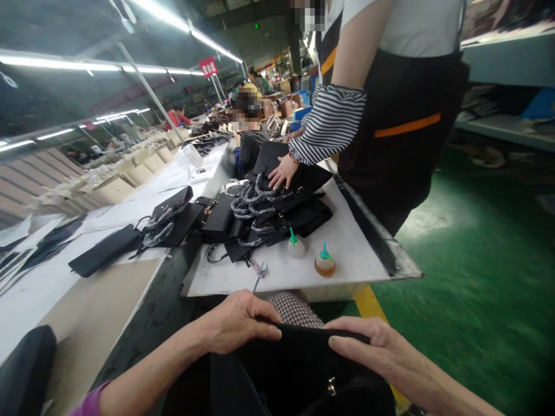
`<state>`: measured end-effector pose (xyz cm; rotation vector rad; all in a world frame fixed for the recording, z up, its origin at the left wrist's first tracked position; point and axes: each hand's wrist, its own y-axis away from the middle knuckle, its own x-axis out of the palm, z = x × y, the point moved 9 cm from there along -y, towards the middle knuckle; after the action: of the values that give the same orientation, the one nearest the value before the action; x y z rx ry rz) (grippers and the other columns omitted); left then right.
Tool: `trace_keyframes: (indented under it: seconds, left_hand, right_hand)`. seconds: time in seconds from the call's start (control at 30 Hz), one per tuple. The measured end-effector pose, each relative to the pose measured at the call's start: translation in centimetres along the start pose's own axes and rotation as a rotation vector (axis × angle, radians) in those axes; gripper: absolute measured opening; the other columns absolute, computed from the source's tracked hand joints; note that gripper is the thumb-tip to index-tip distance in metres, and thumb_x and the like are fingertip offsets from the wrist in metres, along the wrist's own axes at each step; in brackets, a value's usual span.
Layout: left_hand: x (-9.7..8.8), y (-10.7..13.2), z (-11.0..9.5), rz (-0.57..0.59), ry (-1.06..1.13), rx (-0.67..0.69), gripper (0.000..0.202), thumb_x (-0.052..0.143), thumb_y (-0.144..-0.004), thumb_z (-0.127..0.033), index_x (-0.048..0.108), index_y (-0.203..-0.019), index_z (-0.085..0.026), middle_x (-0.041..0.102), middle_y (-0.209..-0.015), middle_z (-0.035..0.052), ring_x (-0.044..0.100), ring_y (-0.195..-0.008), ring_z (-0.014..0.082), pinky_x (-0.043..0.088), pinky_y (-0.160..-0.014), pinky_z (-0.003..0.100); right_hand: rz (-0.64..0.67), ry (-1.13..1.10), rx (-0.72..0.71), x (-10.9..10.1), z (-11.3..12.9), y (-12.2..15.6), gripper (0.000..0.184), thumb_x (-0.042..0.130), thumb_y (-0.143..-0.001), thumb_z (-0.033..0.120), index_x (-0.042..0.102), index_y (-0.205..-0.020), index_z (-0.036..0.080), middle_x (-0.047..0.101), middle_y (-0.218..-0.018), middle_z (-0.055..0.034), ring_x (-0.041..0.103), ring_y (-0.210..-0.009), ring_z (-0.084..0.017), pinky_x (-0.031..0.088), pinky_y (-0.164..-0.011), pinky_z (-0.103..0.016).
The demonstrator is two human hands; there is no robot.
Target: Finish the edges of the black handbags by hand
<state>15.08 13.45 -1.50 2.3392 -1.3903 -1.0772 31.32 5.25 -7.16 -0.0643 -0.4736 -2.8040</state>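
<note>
A black handbag (pixel 299 370) with a small metal fitting on its front lies in my lap at the bottom of the head view. My left hand (pixel 238 320) pinches its top edge between thumb and fingers. Further right along the same edge, my right hand (pixel 368 344) grips it too, thumb on the near side. Beyond it, on a white-topped table (pixel 243 280), is a pile of black handbags (pixel 277 214) with wrapped handles. Two small squeeze bottles with green nozzles, one pale (pixel 296 247) and one with a brown base (pixel 325 266), stand near the table's front edge.
A co-worker's hand (pixel 284 171) in a striped sleeve rests on the pile. More black bags (pixel 169 222) lie on the long bench to the left, with pale bag pieces (pixel 117 188) behind. Another black piece (pixel 28 364) is at lower left. Green floor (pixel 472 277) is on the right.
</note>
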Motion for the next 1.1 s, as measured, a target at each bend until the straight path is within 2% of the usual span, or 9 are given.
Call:
trace_keyframes:
  seconds: [0.1, 0.17, 0.23, 0.33, 0.43, 0.63, 0.83, 0.97, 1.1]
  left_hand:
    - [0.0, 0.1, 0.0, -0.019, -0.016, -0.038, 0.019, 0.066, -0.082, -0.033, 0.075, -0.083, -0.016, 0.054, -0.063, -0.0047, 0.046, -0.061, 0.0105, 0.033, -0.054, 0.019]
    - [-0.1, 0.1, -0.2, -0.030, -0.050, -0.036, 0.019, 0.065, -0.082, -0.033, 0.075, -0.083, -0.017, 0.055, -0.063, -0.0049, 0.047, -0.061, 0.0107, 0.033, -0.054, 0.019]
    - [-0.2, 0.1, -0.6, -0.040, -0.108, -0.019, 0.019, 0.064, -0.083, -0.033, 0.075, -0.084, -0.018, 0.057, -0.065, -0.0049, 0.049, -0.063, 0.0112, 0.033, -0.055, 0.019]
    - [-0.5, 0.1, -1.3, -0.072, -0.187, 0.029, 0.018, 0.064, -0.085, -0.034, 0.075, -0.090, -0.021, 0.061, -0.069, -0.0050, 0.052, -0.065, 0.0121, 0.035, -0.059, 0.021]
    - [-1.0, 0.1, -1.9, -0.133, -0.210, 0.086, 0.018, 0.068, -0.083, -0.033, 0.071, -0.098, -0.024, 0.065, -0.078, -0.0055, 0.055, -0.071, 0.0130, 0.037, -0.064, 0.022]
    - [-1.2, 0.4, -1.7, -0.180, -0.195, 0.103, 0.014, 0.073, -0.077, -0.028, 0.064, -0.086, -0.022, 0.062, -0.074, -0.0070, 0.053, -0.069, 0.0122, 0.034, -0.060, 0.021]
    - [-1.4, 0.5, -1.4, -0.186, -0.188, 0.094, 0.015, 0.074, -0.075, -0.027, 0.063, -0.082, -0.020, 0.061, -0.070, -0.0068, 0.051, -0.068, 0.0122, 0.032, -0.058, 0.021]
    - [-1.5, 0.5, -0.8, -0.199, -0.176, 0.078, 0.020, 0.079, -0.072, -0.032, 0.064, -0.080, -0.020, 0.062, -0.068, -0.0064, 0.052, -0.069, 0.0131, 0.031, -0.057, 0.021]
    - [-1.5, 0.5, -0.4, -0.214, -0.167, 0.081, 0.021, 0.080, -0.071, -0.032, 0.065, -0.080, -0.020, 0.061, -0.068, -0.0069, 0.053, -0.069, 0.0133, 0.030, -0.057, 0.021]
  right_hand:
    - [0.036, 0.110, -0.062, -0.1, 1.6, -0.2, 0.031, 0.069, -0.088, 0.035, 0.070, -0.118, 0.025, 0.074, -0.105, 0.0012, 0.067, -0.094, -0.019, 0.051, -0.081, -0.024]
    - [0.028, 0.268, -0.123, -0.2, 3.2, -0.3, 0.033, 0.073, -0.085, 0.027, 0.068, -0.117, 0.029, 0.073, -0.110, 0.0041, 0.066, -0.100, -0.019, 0.050, -0.086, -0.024]
    - [-0.008, 0.478, -0.219, 0.2, 5.0, -0.3, 0.030, 0.074, -0.084, 0.024, 0.068, -0.113, 0.031, 0.071, -0.107, 0.0051, 0.065, -0.097, -0.018, 0.049, -0.085, -0.025]
    - [-0.073, 0.778, -0.409, 1.8, 7.4, -0.3, 0.019, 0.070, -0.087, 0.019, 0.067, -0.105, 0.026, 0.067, -0.104, 0.0016, 0.063, -0.094, -0.019, 0.047, -0.083, -0.029]
    - [-0.152, 0.942, -0.499, 3.4, 8.1, -0.6, 0.007, 0.063, -0.091, 0.014, 0.065, -0.092, 0.021, 0.065, -0.095, -0.0003, 0.062, -0.086, -0.019, 0.046, -0.077, -0.030]
    - [-0.270, 0.918, -0.489, 4.4, 7.9, -1.5, 0.014, 0.068, -0.086, 0.010, 0.059, -0.086, 0.020, 0.064, -0.085, 0.0018, 0.062, -0.078, -0.017, 0.042, -0.067, -0.028]
    - [-0.296, 0.862, -0.334, 4.1, 7.4, -2.8, 0.016, 0.070, -0.080, 0.009, 0.059, -0.076, 0.020, 0.065, -0.075, 0.0027, 0.062, -0.070, -0.017, 0.040, -0.063, -0.027]
    - [-0.288, 0.815, -0.450, 4.5, 7.5, -2.6, 0.018, 0.068, -0.083, 0.006, 0.059, -0.074, 0.020, 0.066, -0.078, 0.0027, 0.062, -0.071, -0.015, 0.042, -0.064, -0.025]
    - [-0.280, 0.860, -0.582, 5.2, 7.0, -1.9, 0.017, 0.062, -0.090, 0.009, 0.060, -0.077, 0.019, 0.068, -0.084, 0.0000, 0.064, -0.074, -0.016, 0.044, -0.066, -0.025]
